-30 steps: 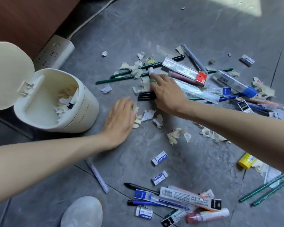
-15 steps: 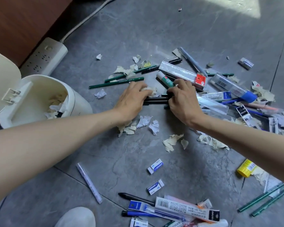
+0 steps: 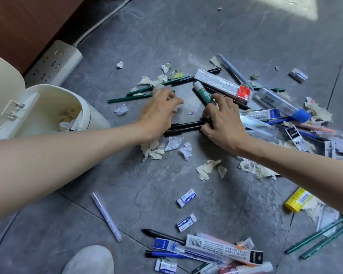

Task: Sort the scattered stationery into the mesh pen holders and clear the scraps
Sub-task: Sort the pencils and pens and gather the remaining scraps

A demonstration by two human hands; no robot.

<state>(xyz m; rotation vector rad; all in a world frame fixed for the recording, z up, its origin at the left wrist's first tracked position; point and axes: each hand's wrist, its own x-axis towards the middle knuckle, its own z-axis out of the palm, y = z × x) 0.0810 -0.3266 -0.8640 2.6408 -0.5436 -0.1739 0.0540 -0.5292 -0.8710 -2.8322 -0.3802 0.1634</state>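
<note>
Paper scraps (image 3: 167,147) and stationery lie strewn over a grey tiled floor. My left hand (image 3: 158,112) hovers by the green pencils (image 3: 139,96), its curled fingers pinching a pale paper scrap (image 3: 177,105). My right hand (image 3: 225,120) grips the right end of two black pens (image 3: 184,127) lying side by side. A green-and-white glue stick (image 3: 202,91) lies just beyond its fingertips. A cream bin (image 3: 95,117) with its lid (image 3: 4,95) open stands at the left, with scraps inside. No mesh pen holder is in view.
A white power strip (image 3: 53,64) and its cable run along a wooden cabinet at the back left. Two erasers (image 3: 186,198), a white pen (image 3: 106,216) and packaged refills (image 3: 222,249) lie near me. A shoe (image 3: 89,261) shows at the bottom edge. Rulers and pens pile up at the right.
My left hand has lifted off the black pens and moved up towards the green pencils with a scrap. My right hand stays on the pens' right end.
</note>
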